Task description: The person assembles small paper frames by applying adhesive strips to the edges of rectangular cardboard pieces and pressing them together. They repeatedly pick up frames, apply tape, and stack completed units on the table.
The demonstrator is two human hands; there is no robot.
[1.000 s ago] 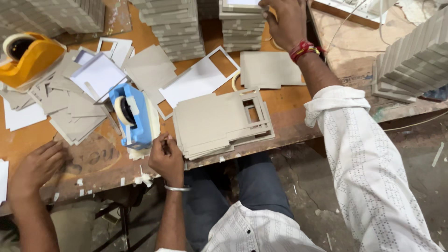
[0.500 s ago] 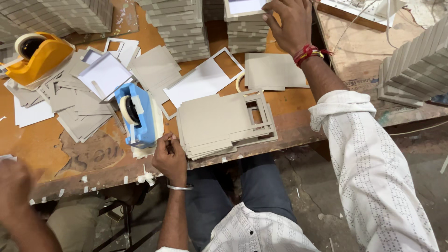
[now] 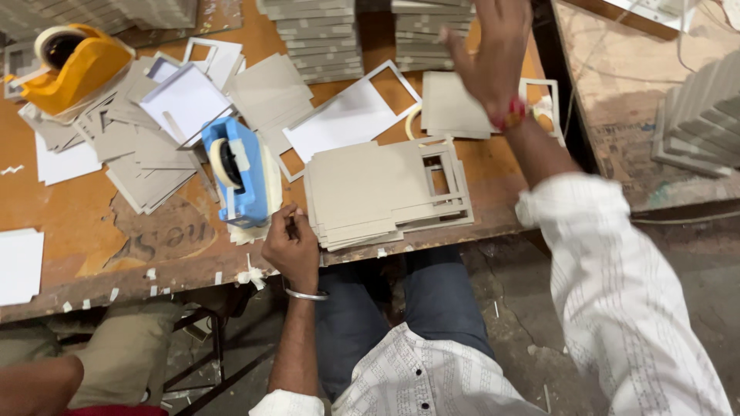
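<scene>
Grey card stack (image 3: 385,192) lies at the worktop (image 3: 77,231) edge; left hand (image 3: 291,245), fingers curled together, touches its nine-o'clock corner beside the blue tape dispenser (image 3: 239,181). Right hand (image 3: 489,54), fingers apart and blurred, hovers at one o'clock.

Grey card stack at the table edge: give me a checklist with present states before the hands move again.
1. Grey card stack lies on the table: ok.
2. Stack squared up: not ok, sheets fanned.
3. Left hand beside the stack's corner: ok.
4. Left fingers pinching something: cannot tell.
5. Right hand empty: ok, raised with open palm.
6. Blue tape dispenser beside the left hand: ok.
</scene>
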